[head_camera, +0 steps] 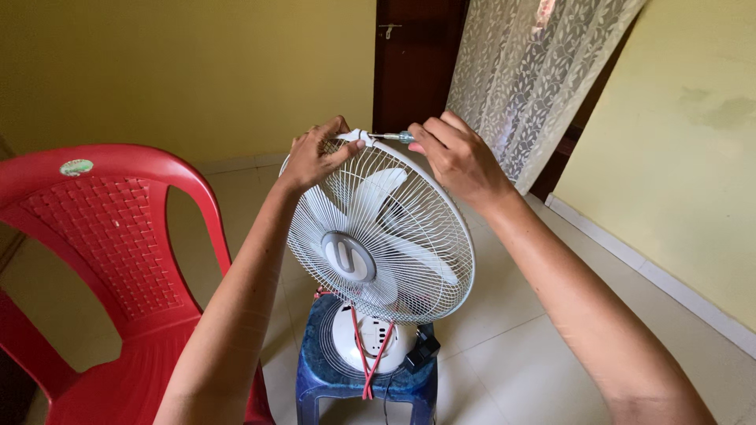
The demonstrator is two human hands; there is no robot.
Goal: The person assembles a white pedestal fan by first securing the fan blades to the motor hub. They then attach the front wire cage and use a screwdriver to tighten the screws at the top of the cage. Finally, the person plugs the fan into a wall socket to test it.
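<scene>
Fingers [340, 151] of the left hand [315, 156] pinch the white clip [356, 138] on the top rim of a white table fan's wire grille [409, 260], thumb and fingertips clamped together on it near the upper centre of the frame. Just to the right, the right hand [457, 157] holds a small screwdriver [394, 137], its fingers closed around the handle and the metal shaft lying level, the tip pointing at the clip. The fan fills the middle of the frame, tilted back, with pale blades [370, 197] showing behind the wires and a grey round hub cap [347, 256] at the grille's centre. Its round white base [370, 338] sits on a blue plastic stool [354, 378] at lower centre; red wires [367, 358] trail down over the base, and a black plug [424, 349] lies at the stool's right edge. A red plastic chair [102, 260] stands just beside the stool at the left. Pale floor tiles [504, 354] spread beneath, yellow walls [197, 71] rise behind, and a dark wooden door [413, 63] with a white lace curtain [535, 79] occupies the upper right.
</scene>
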